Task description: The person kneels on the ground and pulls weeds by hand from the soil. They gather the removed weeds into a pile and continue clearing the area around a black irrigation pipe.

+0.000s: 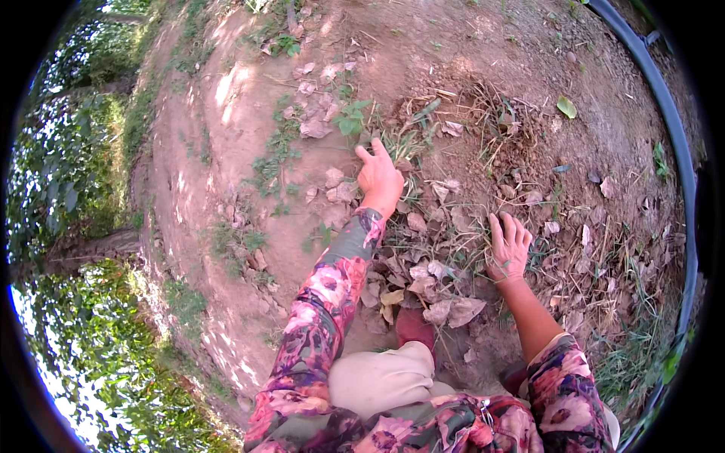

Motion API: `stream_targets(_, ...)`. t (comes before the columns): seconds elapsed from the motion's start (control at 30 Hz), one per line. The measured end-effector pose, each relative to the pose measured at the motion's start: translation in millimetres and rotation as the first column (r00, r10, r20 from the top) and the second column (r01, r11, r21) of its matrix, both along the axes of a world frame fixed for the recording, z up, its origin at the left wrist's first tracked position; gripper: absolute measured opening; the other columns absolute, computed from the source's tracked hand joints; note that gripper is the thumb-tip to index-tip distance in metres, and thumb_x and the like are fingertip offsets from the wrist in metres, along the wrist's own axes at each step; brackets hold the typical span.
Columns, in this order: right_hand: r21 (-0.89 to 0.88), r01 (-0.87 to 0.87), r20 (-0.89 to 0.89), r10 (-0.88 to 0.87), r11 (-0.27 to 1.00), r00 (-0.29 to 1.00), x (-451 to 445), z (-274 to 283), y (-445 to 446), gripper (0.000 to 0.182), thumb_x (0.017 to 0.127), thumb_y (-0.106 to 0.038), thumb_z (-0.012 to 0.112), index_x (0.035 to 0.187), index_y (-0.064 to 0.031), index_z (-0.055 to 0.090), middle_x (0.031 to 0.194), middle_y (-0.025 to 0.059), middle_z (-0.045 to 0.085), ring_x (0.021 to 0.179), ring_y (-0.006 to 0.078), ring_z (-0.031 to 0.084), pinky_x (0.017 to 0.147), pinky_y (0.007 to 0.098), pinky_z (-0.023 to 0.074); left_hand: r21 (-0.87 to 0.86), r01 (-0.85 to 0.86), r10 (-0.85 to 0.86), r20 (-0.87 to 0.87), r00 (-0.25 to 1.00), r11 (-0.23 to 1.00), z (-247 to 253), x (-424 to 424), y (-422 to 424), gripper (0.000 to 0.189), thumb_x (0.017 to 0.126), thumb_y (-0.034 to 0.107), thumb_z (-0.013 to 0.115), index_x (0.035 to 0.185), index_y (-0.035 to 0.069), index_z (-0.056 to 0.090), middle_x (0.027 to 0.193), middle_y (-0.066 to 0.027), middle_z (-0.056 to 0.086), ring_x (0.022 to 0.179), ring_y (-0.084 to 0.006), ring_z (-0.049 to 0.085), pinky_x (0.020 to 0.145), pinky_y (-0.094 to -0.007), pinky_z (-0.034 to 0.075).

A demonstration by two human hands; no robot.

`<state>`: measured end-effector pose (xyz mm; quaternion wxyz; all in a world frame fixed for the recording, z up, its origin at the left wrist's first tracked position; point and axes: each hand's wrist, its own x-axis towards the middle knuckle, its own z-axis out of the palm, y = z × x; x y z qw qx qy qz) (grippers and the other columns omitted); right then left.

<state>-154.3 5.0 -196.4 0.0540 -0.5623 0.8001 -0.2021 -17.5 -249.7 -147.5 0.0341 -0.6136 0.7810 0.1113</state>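
Observation:
My left hand [380,178] reaches out over the soil, its thumb and index finger spread at the edge of a grass tuft [405,144]. A small broad-leaved green weed [351,118] grows just beyond the fingertips. My right hand [510,246] is lower and to the right, back upward, with fingers slightly bent over thin grass stems and dry leaves; whatever lies under the palm is hidden. Between my hands and my feet is a litter of dry brown leaves [425,277]. Uprooted dry grass [493,122] lies on loosened soil beyond my right hand.
A dark hose or pipe [674,124] curves along the right side. Low green weeds [277,150] grow in the bare soil at left, with leafy trees [68,170] at the far left. My dark red shoe [415,327] stands below the leaf litter. Grass [628,357] grows at lower right.

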Motion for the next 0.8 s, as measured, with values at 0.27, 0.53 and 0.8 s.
stream_targets(0.27, 0.02, 0.006, -0.022, -0.006, 1.0, 1.0, -4, 1, 3, 0.054, 0.072, -0.011, 0.054, 0.126, -0.01, 0.051, 0.125, 0.0098, 0.047, 0.116, 0.0274, 0.044, 0.093, 0.0427, 0.0337, 0.182, -0.168, 0.135, 0.177, 0.975, 0.969, -25, 23, -33, 0.031, 0.078, 0.022, 0.062, 0.095, -0.004, 0.065, 0.097, -0.0245, 0.065, 0.099, -0.037, 0.062, 0.083, -0.0431, 0.05)
stream_targets(0.53, 0.04, -0.013, 0.045, 0.011, 0.999, 0.999, 1, 2, -4, 0.067, 0.063, -0.015, 0.064, 0.128, -0.0104, 0.05, 0.127, 0.0102, 0.046, 0.117, 0.0296, 0.043, 0.095, 0.0438, 0.033, 0.388, -0.261, 0.418, -0.408, 0.811, 0.884, -69, 71, -64, 0.037, 0.075, 0.022, 0.062, 0.091, -0.012, 0.063, 0.085, -0.0275, 0.065, 0.085, -0.0374, 0.065, 0.073, -0.0425, 0.047)
stream_targets(0.8, 0.044, -0.013, -0.013, 0.013, 0.999, 1.0, 0, -4, -1, 0.061, 0.068, -0.014, 0.058, 0.129, -0.0089, 0.049, 0.127, 0.0115, 0.046, 0.116, 0.0309, 0.043, 0.094, 0.0449, 0.0325, 0.285, 0.461, -0.377, -0.304, 0.875, 0.84, 22, -27, 33, 0.03, 0.069, 0.011, 0.055, 0.096, 0.001, 0.066, 0.077, -0.0279, 0.061, 0.079, -0.0435, 0.061, 0.075, -0.0481, 0.049)
